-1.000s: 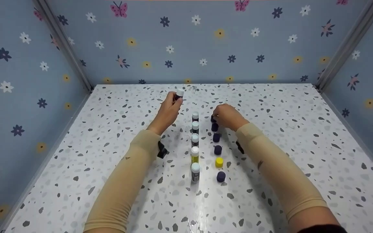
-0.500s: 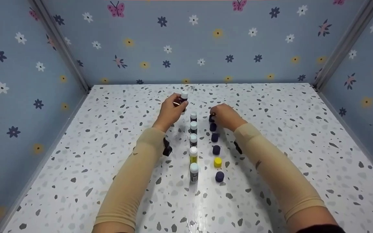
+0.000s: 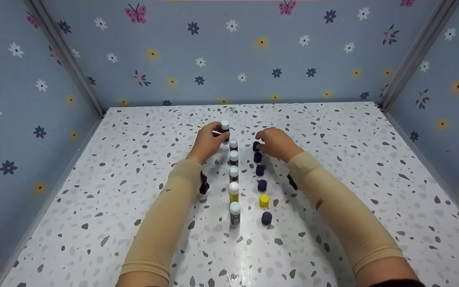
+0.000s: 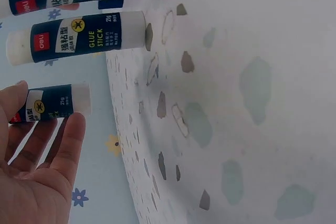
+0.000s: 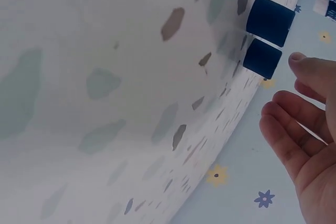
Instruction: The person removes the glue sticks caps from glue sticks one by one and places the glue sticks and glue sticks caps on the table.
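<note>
My left hand [image 3: 207, 141] grips a dark blue glue stick [image 4: 50, 102] with a white top, upright at the far end of a row of glue sticks. In the left wrist view, thumb and fingers wrap it, its white end close to the table. Nearer in the row stand several dark glue sticks [image 3: 235, 215] and a yellow-labelled one [image 3: 234, 195]. To their right runs a line of dark blue caps [image 3: 266, 218] and one yellow cap [image 3: 264, 200]. Beside the farthest cap [image 5: 262, 57], my right hand [image 3: 279, 142] is loosely bent, holding nothing; the right wrist view shows a gap between them.
The white speckled tabletop [image 3: 106, 191] spreads on both sides of the rows. Blue flower-patterned panels [image 3: 229, 52] enclose it at the back and sides, with grey metal posts [image 3: 68, 59] at the corners.
My left hand has brought its glue stick right, nearer and lower to the row's far end. The right hand's fingers have loosened and drawn off the farthest cap. The head view has shifted slightly.
</note>
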Motion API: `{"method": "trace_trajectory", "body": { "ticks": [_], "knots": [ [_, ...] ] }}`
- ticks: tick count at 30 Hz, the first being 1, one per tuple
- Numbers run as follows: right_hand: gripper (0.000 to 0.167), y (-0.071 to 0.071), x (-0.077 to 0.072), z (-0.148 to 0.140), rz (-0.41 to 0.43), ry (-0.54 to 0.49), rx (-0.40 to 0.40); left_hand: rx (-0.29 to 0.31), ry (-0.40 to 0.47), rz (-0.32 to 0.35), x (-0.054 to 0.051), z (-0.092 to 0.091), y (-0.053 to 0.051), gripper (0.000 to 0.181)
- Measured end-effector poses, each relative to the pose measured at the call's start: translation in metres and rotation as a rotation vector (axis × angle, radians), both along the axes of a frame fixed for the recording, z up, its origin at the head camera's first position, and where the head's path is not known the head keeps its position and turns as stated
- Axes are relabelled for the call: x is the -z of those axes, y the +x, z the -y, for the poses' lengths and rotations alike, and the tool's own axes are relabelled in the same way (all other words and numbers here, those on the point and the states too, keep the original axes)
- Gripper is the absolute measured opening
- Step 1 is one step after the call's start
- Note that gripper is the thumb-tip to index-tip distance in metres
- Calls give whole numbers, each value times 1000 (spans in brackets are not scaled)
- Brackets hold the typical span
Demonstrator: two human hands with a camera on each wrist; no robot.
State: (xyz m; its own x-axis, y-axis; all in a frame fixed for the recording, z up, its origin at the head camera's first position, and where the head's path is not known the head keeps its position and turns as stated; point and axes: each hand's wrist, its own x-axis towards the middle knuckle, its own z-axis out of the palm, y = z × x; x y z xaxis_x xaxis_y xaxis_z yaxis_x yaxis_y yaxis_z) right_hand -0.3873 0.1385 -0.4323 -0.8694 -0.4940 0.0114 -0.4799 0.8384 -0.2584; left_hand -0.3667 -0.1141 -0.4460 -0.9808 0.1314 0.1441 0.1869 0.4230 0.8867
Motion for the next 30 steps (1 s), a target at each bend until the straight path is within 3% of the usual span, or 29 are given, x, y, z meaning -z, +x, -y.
{"method": "trace_trajectory", "body": {
  "ticks": [8, 23, 30],
  "knots": [
    [36, 9, -5, -7, -42, 26, -2, 4, -55, 16, 11, -3, -8, 26],
    [38, 28, -13, -23, -140, 36, -12, 50, -94, 1, 17, -8, -21, 25],
    [40, 36, -15, -33, -163, 39, -4, 67, -100, 28, 18, -9, -22, 27]
  ]
}}
